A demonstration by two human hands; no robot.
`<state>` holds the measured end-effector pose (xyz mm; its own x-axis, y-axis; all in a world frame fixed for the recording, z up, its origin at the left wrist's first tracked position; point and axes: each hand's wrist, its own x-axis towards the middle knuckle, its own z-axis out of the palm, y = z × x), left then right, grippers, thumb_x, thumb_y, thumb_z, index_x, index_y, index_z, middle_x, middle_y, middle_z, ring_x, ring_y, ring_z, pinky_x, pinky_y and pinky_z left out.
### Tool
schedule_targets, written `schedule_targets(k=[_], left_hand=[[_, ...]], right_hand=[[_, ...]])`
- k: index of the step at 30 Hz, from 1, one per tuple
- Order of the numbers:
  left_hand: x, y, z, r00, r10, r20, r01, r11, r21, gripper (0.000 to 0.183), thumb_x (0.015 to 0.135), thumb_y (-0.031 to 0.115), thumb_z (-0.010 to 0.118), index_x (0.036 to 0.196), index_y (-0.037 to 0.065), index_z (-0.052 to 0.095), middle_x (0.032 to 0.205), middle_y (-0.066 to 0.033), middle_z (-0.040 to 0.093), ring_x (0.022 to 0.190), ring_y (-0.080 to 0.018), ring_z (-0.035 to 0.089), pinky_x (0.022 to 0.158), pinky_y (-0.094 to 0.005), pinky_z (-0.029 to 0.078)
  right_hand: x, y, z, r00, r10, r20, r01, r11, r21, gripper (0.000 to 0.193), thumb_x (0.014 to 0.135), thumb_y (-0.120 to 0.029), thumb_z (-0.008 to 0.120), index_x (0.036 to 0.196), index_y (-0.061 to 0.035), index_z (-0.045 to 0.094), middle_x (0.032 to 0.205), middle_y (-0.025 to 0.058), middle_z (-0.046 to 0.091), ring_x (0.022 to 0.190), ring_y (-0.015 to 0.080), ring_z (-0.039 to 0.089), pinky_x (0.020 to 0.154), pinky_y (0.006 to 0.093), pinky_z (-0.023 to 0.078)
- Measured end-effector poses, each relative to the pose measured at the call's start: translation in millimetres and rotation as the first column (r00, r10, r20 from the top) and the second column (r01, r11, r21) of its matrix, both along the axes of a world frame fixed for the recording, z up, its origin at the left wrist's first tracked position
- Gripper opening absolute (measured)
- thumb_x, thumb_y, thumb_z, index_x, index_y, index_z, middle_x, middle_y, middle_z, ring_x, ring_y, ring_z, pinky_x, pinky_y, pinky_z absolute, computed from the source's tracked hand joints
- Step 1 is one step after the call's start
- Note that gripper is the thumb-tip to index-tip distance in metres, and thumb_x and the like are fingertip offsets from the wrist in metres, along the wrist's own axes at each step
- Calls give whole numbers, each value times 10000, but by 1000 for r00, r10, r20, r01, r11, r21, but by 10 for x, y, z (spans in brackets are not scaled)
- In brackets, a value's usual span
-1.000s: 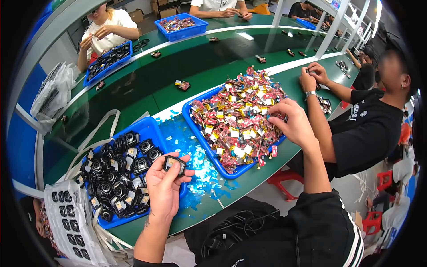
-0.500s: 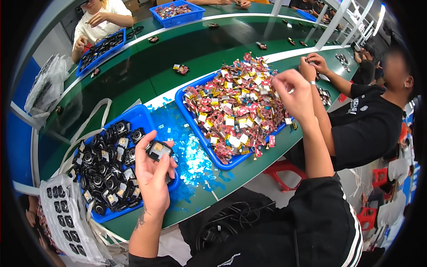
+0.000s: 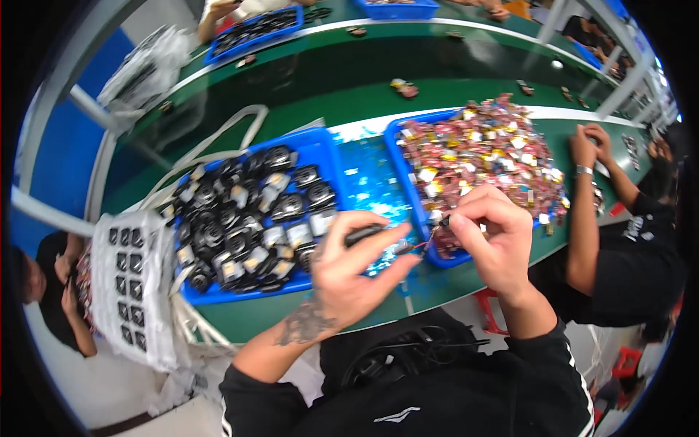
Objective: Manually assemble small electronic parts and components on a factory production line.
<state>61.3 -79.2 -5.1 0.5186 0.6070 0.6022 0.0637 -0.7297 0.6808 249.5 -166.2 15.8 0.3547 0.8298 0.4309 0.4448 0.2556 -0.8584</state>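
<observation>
My left hand (image 3: 348,266) is closed around a small black watch-like case (image 3: 362,234), seen edge-on between the fingers. Beside its thumb and fingertips are thin coloured wires (image 3: 421,247), too blurred to make out fully. My right hand (image 3: 499,237) pinches a tiny dark part (image 3: 443,221) at the end of these wires. Beyond my left hand stands a blue bin (image 3: 329,156) heaped with black cases (image 3: 211,231). Behind my right hand another blue bin (image 3: 402,164) is piled high with small red circuit boards (image 3: 480,149) carrying yellow and white pieces.
Blue film scraps (image 3: 368,175) lie between the bins. A white tray (image 3: 149,291) of black cases hangs at the left, near white straps (image 3: 211,149). Loose boards (image 3: 405,89) dot the green conveyor (image 3: 306,91). A co-worker's arms (image 3: 582,218) are at the right, with red stools (image 3: 489,309) below.
My right hand has come down and left from above the board pile to meet my left hand. The left hand has turned the case edge-on. The view has shifted, too.
</observation>
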Motion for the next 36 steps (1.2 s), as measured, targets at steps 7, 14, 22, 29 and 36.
schedule_targets(k=[7,14,22,29,36], left_hand=[[-38,47,-114,996,87,22,-89,990,113,227,652,62,830,853,50,725,849,-65,626,713,-206,650,605,-304,533],[-66,42,-53,996,0,95,10,995,-104,159,702,7,756,854,29,711,943,-94,634,788,-217,674,662,-306,547],[-75,93,-106,982,-182,55,190,929,-316,141,728,64,733,843,13,668,979,-121,624,846,-234,665,723,-313,529],[-81,79,-93,977,-211,-21,188,908,-374,134,713,61,725,820,31,651,951,-95,597,686,-170,574,618,-295,475],[-60,110,-147,975,-219,39,222,943,-248,135,728,62,753,831,30,671,974,-97,601,702,-168,605,605,-280,486]], right_hand=[[-403,147,-241,982,109,-153,-114,993,-28,68,782,27,727,834,5,688,815,47,581,592,28,483,507,185,373],[-478,140,-104,901,191,-390,-232,971,-60,121,795,71,704,895,26,654,993,107,580,668,70,587,562,210,470],[-295,139,105,954,253,160,-225,959,-172,117,782,62,697,866,12,632,792,72,617,656,129,614,561,239,479],[-211,189,216,895,419,151,-358,879,-316,93,802,49,691,841,13,614,771,58,613,632,95,614,564,219,487],[-159,148,209,928,369,-46,-356,846,-398,113,819,15,693,878,9,597,820,77,634,677,142,630,583,268,502]])
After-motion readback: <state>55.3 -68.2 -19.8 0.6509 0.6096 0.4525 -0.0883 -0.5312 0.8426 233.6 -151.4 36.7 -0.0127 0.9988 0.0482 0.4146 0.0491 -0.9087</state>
